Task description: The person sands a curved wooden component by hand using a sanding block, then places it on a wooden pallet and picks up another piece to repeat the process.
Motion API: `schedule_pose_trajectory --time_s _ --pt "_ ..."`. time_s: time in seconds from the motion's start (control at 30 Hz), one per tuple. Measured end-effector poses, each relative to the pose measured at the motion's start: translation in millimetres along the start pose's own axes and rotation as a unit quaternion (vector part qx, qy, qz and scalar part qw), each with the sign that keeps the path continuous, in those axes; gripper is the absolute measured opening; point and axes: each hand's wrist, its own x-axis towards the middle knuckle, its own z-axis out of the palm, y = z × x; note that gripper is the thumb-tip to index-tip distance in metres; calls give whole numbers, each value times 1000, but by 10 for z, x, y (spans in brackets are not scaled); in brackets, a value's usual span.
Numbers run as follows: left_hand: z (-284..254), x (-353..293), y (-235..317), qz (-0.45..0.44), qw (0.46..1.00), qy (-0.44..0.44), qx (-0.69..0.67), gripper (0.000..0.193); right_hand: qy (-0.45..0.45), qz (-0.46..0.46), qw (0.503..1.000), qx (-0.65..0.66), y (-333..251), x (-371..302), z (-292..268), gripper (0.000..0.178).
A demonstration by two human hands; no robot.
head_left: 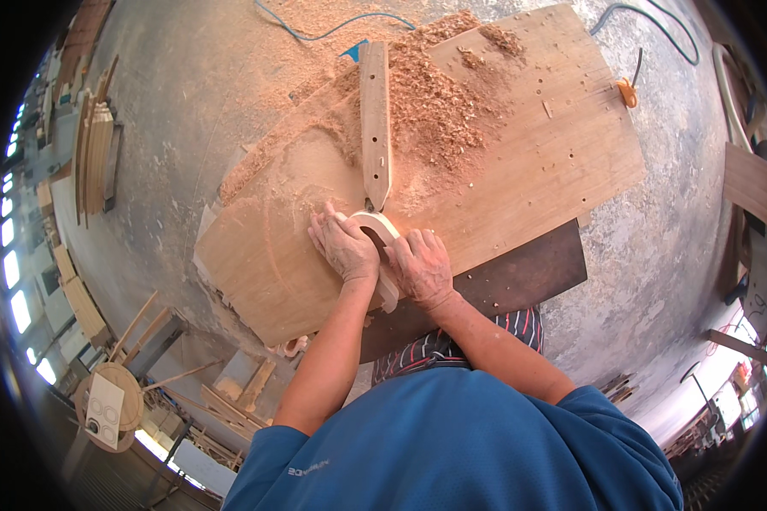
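Observation:
A pale curved wooden piece (378, 221) lies on the plywood worktable (528, 170), its bend toward the far side. Both my hands grip it, one on each side. My left hand (346, 244) is closed on its left side, fingers pointing away from me. On the other side my right hand (421, 266) wraps its fingers over the piece. Just beyond the bend, a dark cutter bit (368, 204) shows under the pointed near end of a long wooden arm (375, 128). Whether the bit touches the wood I cannot tell.
Wood shavings (439, 106) are heaped on the table right of the arm and spill onto the floor beyond. A dark board (520, 268) juts out at the table's near edge. Cables (332, 36) run over the floor. Stacked boards (94, 162) stand at the left.

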Motion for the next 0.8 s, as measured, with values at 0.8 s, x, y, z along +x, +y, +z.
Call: schedule_pose_trajectory --time_s 0.8 --pt "-2 -22 34 -14 1000 21 14 52 -27 0 999 34 65 54 -45 18"
